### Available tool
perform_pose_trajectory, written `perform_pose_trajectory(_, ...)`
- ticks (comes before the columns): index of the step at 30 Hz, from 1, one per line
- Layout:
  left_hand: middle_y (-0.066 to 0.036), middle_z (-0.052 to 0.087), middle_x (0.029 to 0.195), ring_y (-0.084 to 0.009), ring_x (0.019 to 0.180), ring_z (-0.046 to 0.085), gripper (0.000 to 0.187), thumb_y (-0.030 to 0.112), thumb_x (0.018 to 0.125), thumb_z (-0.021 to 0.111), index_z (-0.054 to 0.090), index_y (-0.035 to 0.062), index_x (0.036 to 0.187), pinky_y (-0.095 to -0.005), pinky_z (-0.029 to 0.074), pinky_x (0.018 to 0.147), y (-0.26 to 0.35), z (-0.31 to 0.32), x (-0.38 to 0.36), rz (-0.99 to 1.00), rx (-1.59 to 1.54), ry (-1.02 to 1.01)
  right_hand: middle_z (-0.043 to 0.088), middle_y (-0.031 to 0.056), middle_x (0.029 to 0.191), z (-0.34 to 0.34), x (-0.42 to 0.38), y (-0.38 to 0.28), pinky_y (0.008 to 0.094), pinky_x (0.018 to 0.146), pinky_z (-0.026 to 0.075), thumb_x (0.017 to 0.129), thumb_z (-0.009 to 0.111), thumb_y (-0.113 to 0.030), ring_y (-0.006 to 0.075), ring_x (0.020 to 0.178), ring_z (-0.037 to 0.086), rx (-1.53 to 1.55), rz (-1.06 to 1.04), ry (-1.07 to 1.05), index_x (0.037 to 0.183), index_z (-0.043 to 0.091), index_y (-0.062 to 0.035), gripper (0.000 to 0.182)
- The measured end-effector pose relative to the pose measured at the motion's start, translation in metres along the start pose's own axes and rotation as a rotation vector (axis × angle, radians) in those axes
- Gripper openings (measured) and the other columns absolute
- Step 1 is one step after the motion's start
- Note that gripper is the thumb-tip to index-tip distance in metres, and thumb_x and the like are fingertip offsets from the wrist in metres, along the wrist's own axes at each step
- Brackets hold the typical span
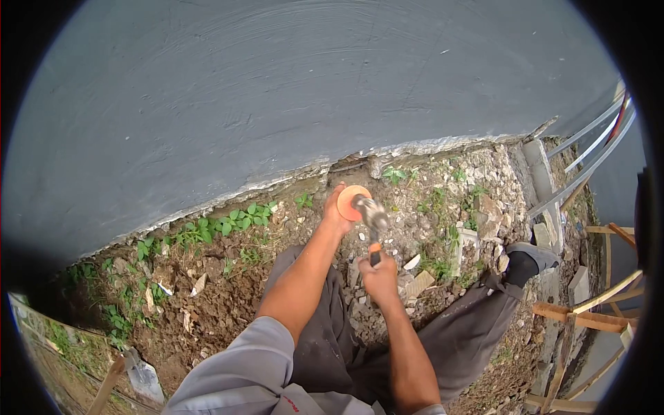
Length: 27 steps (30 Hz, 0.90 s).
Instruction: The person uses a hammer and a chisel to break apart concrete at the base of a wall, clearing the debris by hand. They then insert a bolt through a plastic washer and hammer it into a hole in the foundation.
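My left hand (335, 211) is wrapped beside an orange round guard (354, 203), seen from above near the foot of the grey wall. In my right hand (380, 277) is the black and orange handle of a hammer (374, 216). Its metal head is blurred and lies over the right part of the orange guard; whether they touch I cannot tell. What is under the guard is hidden. Around both hands lies rubble and soil (408, 207), and a broken gap shows at the wall's lower edge just above.
The grey wall (277, 83) runs across the top. Green plants (235, 221) grow along its foot. A shovel (144, 377) lies at lower left. Grey pipes (588, 166) and wooden pieces (588, 318) are at the right. My shoe (543, 256) rests near a concrete edge.
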<state>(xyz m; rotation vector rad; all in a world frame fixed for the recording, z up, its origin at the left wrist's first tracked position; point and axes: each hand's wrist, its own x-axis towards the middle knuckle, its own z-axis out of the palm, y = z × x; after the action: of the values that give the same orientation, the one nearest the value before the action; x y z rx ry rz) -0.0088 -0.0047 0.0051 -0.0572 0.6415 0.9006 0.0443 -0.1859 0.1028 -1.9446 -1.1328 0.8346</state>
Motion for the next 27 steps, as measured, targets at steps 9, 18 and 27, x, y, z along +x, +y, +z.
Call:
perform_pose_trajectory(9, -0.006, 0.059, 0.076, -0.0219, 0.066, 0.062, 0.015, 0.024, 0.091, 0.059, 0.055, 0.0104, 0.089, -0.0413, 0.055, 0.060, -0.022, -0.015, -0.003, -0.280, 0.378, -0.068, 0.042, -0.0047, 0.053, -0.025, -0.096, 0.037, 0.0259, 0.044, 0.031, 0.082, 0.067, -0.011, 0.0058, 0.047, 0.039, 0.315, 0.219, -0.006, 0.067, 0.050, -0.0052, 0.024)
perform_pose_trajectory(18, -0.003, 0.059, 0.076, -0.0157, 0.067, 0.060, 0.018, 0.024, 0.091, 0.062, 0.057, 0.0073, 0.088, -0.0329, 0.053, 0.065, -0.045, -0.013, -0.018, -0.196, 0.330, -0.132, 0.050, 0.0017, 0.059, -0.036, -0.105, 0.093, 0.0288, 0.050, 0.037, 0.080, 0.070, -0.013, 0.0095, 0.055, 0.043, 0.353, 0.219, 0.293, 0.075, 0.057, 0.0004, 0.019)
perform_pose_trajectory(27, -0.005, 0.059, 0.086, -0.0197, 0.083, 0.060, 0.015, 0.020, 0.087, 0.062, 0.058, 0.0081, 0.093, -0.0381, 0.052, 0.081, -0.022, 0.002, -0.025, -0.113, 0.110, -0.185, 0.057, 0.0047, 0.061, -0.042, -0.101, 0.082, 0.0285, 0.053, 0.040, 0.083, 0.070, -0.014, 0.0089, 0.059, 0.050, 0.198, 0.062, 0.381, 0.074, 0.056, 0.0017, 0.023)
